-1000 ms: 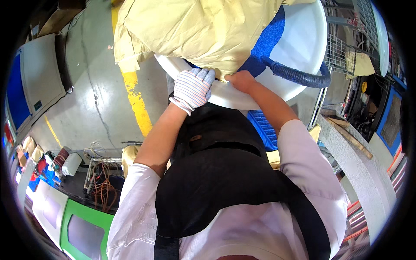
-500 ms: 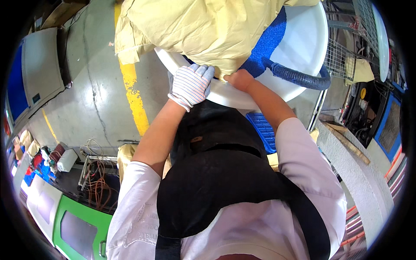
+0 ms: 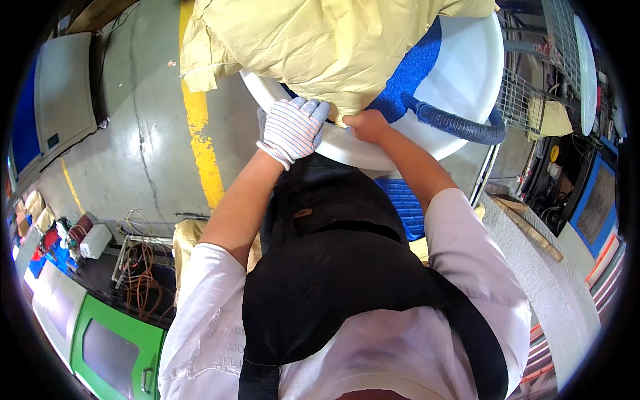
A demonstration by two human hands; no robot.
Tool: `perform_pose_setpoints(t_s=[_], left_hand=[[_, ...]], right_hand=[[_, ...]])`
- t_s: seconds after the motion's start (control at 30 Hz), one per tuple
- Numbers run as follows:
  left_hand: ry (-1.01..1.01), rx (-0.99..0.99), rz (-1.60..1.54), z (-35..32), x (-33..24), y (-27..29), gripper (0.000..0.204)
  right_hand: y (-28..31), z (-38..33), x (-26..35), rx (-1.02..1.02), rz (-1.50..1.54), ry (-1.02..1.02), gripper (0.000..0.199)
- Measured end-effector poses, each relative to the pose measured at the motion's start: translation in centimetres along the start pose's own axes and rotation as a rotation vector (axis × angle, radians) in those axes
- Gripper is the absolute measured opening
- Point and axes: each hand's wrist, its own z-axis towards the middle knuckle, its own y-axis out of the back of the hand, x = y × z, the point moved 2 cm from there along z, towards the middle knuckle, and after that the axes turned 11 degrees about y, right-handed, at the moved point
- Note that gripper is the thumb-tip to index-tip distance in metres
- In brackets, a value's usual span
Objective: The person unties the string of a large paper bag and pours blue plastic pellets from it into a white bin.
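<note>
- Hardly any shift since a second ago: both hands stay at the sack's near edge; only the surroundings have slid a little, floor and machines at lower left drifting outward with the wearer's head.
- Left hand [image 3: 291,130]: striped glove, back up, fingers together and curled at the tub's near rim, right against the sack. Not spread. Can't tell if it has cloth, rim or both; fingertips hidden.
- Right hand [image 3: 370,127]: bare, closed into a loose fist, thumb side toward the glove, pinching the sack's near end. Just beside the left, small gap between.
- Sack [image 3: 300,53]: pale yellow, creased, lying over the left and middle of the tub, mouth not visible. Gathered narrow end points at the person; bulk widens away from them and runs out of view at the top. Long axis can't be called, far end is cut off. One corner hangs past the rim on the left.
- Tub [image 3: 470,63]: white, round, in front of the person.
- Pellets [image 3: 415,70]: blue, in the tub, right of the sack.
- Hose [image 3: 453,123]: dark, ribbed, curving from the pellets over the right rim.
- Crate [image 3: 403,207]: blue, below the tub, left of the right forearm.
</note>
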Motion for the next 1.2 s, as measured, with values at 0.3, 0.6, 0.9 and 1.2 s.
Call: perform_pose_setpoints(t_s=[0.3, 0.6, 0.9, 1.2], left_hand=[[0.000, -0.018, -0.025, 0.0, 0.2, -0.2, 0.035], [-0.008, -0.024, -0.028, -0.1, 0.2, -0.2, 0.037], [-0.010, -0.038, -0.029, 0.1, 0.1, -0.2, 0.035], [-0.020, -0.050, -0.014, 0.0, 0.1, 0.0, 0.035]], right_hand=[[1.4, -0.1, 1.0, -0.002, -0.080, 0.022, 0.009], [1.8, -1.2, 0.6, 0.042, -0.063, -0.057, 0.009], [1.5, 0.0, 1.3, 0.048, -0.109, 0.028, 0.014], [1.8, 0.2, 1.6, 0.109, -0.143, -0.023, 0.013]])
